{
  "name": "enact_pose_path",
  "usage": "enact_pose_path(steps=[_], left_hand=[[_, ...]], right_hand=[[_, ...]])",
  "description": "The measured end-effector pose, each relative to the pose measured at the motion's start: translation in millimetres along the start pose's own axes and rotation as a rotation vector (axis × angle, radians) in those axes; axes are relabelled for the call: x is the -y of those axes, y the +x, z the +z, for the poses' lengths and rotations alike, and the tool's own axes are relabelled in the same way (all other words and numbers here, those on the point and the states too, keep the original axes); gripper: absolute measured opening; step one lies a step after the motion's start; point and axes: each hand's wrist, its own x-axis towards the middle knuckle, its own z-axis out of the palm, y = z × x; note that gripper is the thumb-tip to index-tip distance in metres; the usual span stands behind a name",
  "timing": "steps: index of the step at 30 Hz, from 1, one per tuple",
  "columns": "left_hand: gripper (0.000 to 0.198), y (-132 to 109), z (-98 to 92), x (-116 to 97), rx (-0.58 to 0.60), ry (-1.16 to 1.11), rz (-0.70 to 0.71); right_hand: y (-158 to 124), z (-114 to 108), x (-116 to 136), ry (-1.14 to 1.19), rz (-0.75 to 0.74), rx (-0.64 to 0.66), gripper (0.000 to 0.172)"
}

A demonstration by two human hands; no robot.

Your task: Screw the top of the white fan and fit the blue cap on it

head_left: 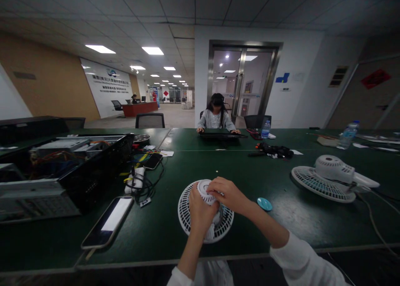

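A white fan's round grille (183, 214) lies flat on the green table, below my hands. Its slotted motor housing (203, 187) points upward from the middle of the grille. My left hand (200, 211) wraps around the housing's left and near side, thumb near its top. From the right, my right hand (229, 195) has bent fingers closed against the housing's top edge. Whether a small part sits between those fingertips is hidden. A turquoise round disc (264, 204) rests on the table to the right of my right forearm.
At left are an opened computer case (71, 173), a phone (108, 222) and tangled black cables (150, 190). A second white fan (333, 169) lies at right with its cord. Across the table sits a person (215, 117) behind a dark flat panel (220, 136). Water bottles (266, 129) stand farther back.
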Motion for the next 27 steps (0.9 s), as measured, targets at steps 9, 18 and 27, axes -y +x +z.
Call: enact_pose_path(steps=[9, 18, 27], left_hand=[[0.072, -0.3, -0.9, 2.5, 0.009, 0.027, -0.061], [0.077, 3.6, 1.8, 3.0, 0.045, 0.029, -0.116], [0.073, 15.9, 13.0, -0.6, 0.059, 0.001, -0.099]], right_hand=[[-43.1, -4.2, -36.1, -0.078, 0.364, -0.173, 0.022], [-119.6, 38.1, -86.0, -0.488, 0.965, 0.125, 0.007], [-83.0, -2.6, -80.9, 0.064, 0.871, -0.678, 0.020]])
